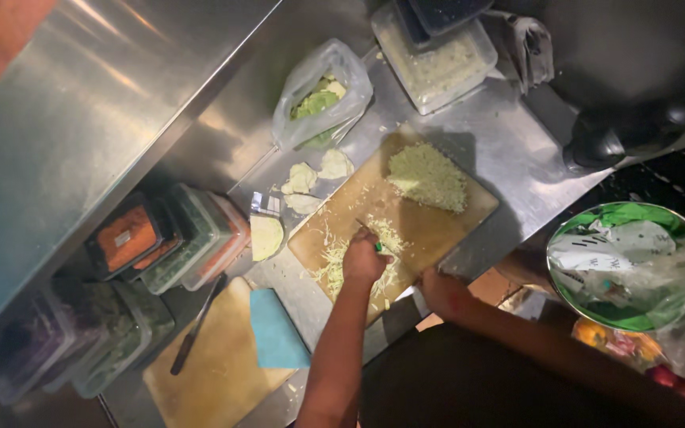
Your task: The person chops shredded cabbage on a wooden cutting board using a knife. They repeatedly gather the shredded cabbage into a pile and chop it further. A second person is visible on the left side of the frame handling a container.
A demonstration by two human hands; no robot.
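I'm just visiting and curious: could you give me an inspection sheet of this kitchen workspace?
Surface: steel counter; wooden cutting board.
Job's things: shredded cabbage piled on the board; loose shreds by the left hand, which holds a green-handled tool.
Clutter: bagged cabbage, cabbage pieces, knife, second board, blue cloth.
Hands: right hand at the board's near edge.
Cables: nothing seen.
Surroundings: lidded containers, green bowl.

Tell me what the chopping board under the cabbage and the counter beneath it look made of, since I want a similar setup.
The chopping board looks like wood: matte tan-brown, with a warm, uneven tone, though bamboo or a composite can't be ruled out. The counter looks like stainless steel: grey and smooth, with a soft brushed sheen and blurred reflections. The left hand rests on the board among shredded cabbage.
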